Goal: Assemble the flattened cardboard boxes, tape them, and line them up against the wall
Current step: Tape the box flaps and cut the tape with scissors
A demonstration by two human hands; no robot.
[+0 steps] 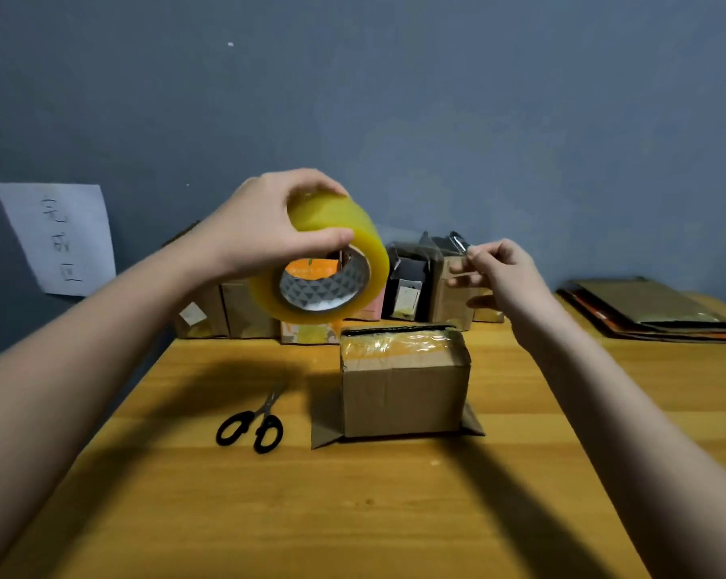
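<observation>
My left hand [265,227] grips a big roll of yellowish clear tape [328,269], held in the air above the table. My right hand [499,273] pinches the free end of the tape [461,242], pulled out to the right of the roll. Below them a small brown cardboard box [403,390] stands on the wooden table [353,516], its top covered with shiny tape and its lower flaps splayed out on the table. A row of assembled boxes [411,286] stands against the blue-grey wall behind.
Black-handled scissors [252,424] lie on the table left of the box. A stack of flattened cardboard boxes [653,311] rests at the back right. A paper sheet with handwriting [60,236] hangs on the wall at the left.
</observation>
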